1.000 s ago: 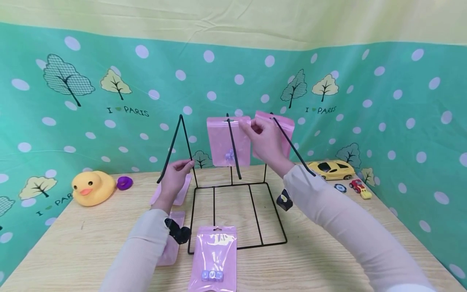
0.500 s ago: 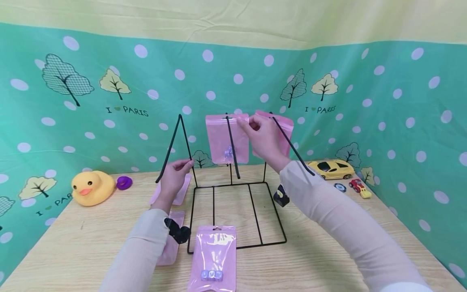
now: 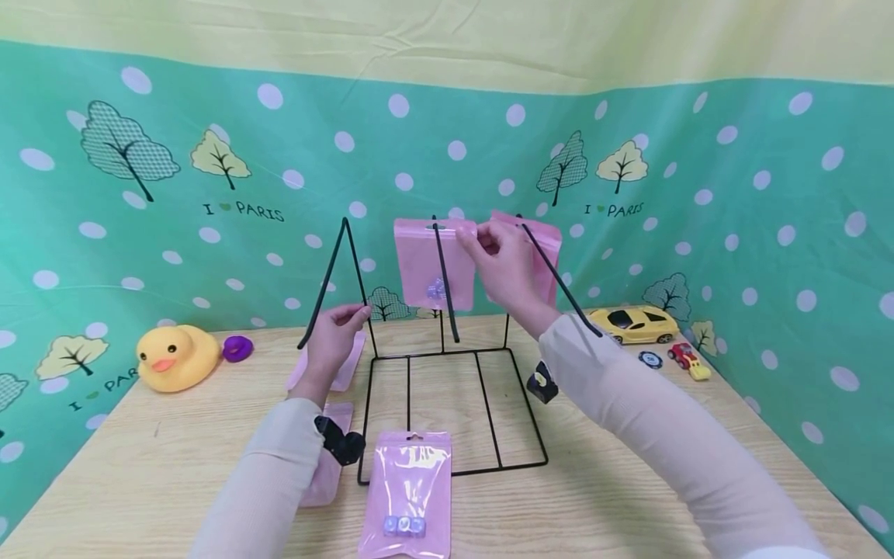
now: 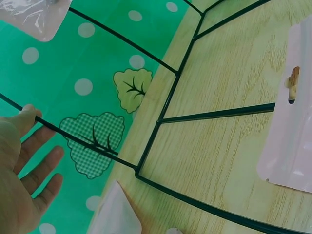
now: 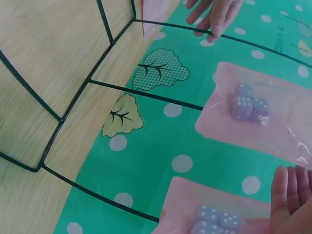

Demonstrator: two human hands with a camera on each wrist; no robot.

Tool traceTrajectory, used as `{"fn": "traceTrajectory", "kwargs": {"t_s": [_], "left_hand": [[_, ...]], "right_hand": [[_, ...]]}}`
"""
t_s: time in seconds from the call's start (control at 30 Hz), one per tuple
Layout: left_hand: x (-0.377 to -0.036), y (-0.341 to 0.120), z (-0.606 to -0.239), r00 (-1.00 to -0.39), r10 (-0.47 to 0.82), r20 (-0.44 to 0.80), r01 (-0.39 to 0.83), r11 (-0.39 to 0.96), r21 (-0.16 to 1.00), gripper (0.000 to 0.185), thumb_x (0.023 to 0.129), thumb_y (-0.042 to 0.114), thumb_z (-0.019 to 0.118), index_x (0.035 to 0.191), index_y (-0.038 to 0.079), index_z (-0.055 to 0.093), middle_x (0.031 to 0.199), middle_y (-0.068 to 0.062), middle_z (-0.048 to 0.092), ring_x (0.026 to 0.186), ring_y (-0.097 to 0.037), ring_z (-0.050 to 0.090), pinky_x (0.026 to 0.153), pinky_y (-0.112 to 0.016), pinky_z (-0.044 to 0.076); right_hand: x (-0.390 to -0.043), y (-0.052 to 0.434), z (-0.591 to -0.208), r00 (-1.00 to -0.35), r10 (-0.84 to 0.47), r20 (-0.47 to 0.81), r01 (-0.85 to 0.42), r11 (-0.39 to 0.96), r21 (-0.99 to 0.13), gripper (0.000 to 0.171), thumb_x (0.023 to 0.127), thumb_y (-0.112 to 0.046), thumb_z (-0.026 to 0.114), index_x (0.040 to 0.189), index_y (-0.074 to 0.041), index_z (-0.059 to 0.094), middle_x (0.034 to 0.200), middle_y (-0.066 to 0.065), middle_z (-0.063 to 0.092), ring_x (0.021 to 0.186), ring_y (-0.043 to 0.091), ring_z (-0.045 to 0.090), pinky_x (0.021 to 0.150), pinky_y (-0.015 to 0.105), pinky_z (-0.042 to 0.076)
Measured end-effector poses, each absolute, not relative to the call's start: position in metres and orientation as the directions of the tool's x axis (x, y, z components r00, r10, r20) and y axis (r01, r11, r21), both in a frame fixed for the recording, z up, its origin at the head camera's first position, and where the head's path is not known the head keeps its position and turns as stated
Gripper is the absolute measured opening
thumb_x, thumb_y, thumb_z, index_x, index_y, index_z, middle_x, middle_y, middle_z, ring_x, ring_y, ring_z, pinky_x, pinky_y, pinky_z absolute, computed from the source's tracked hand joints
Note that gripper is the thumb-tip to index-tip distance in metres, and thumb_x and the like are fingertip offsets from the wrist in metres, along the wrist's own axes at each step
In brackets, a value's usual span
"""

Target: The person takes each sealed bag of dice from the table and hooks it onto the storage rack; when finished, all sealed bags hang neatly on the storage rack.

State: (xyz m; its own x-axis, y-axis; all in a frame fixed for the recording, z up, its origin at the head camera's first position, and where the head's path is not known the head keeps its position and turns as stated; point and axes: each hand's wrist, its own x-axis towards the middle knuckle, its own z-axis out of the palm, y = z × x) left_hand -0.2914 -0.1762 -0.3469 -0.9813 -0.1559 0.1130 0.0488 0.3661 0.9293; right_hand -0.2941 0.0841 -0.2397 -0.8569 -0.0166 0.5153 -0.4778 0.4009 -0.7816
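Pink glossy plastic pouch [image 3: 419, 264], flat, zip-topped, with a hang slot at the upper edge. Location: on the middle prong [image 3: 445, 276] of the black wire display rack [image 3: 461, 352], above the rack's back edge; the prong appears to be passed through the slot. Orientation: long axis judged roughly upright, slot uppermost. Bearing: immediately left of the right hand [image 3: 508, 260], by which the upper right corner is pinched. The right hand is the nearer; the left hand [image 3: 331, 341] is placed well apart, lower left, with the rack's left upright [image 3: 357, 268] pinched at the thumb and the other fingers spread clear. Appearance: film creased and see-through; lavender dice [image 3: 436, 289] with white pips are gathered near the bottom. Allied items: second pink pouch [image 3: 550, 244], hung on the right prong [image 3: 562, 281], partly hidden by the right hand; front pink pouch [image 3: 412, 481], laid over the rack's front edge, towards the front edge of the bench [image 3: 594, 489].
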Motion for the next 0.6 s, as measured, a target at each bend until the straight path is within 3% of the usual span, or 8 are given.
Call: {"fn": "traceTrajectory", "kwargs": {"t_s": [0.2,0.6], "left_hand": [[-0.291,-0.176,-0.347,-0.977,-0.171,0.124,0.05,0.381,0.923,0.038,0.104,0.029,0.061,0.132,0.003,0.067,0.131,-0.019,0.066,0.12,-0.032,0.059,0.106,-0.047,0.043],[-0.29,-0.176,-0.347,-0.976,-0.172,0.134,0.057,0.391,0.919,0.038,0.104,0.028,0.062,0.132,0.003,0.067,0.13,-0.02,0.066,0.119,-0.032,0.06,0.105,-0.046,0.044]], "right_hand": [[-0.288,0.088,-0.241,-0.865,-0.034,0.5,-0.469,0.41,-0.782,0.031,0.102,-0.031,0.066,0.117,-0.005,0.066,0.104,0.007,0.067,0.096,0.019,0.063,0.088,0.03,0.053],[-0.255,0.101,-0.253,-0.884,-0.144,0.445,-0.455,0.483,-0.748,0.04,0.099,-0.026,0.069,0.129,-0.002,0.057,0.114,0.011,0.062,0.102,0.021,0.061,0.089,0.032,0.054]]}}
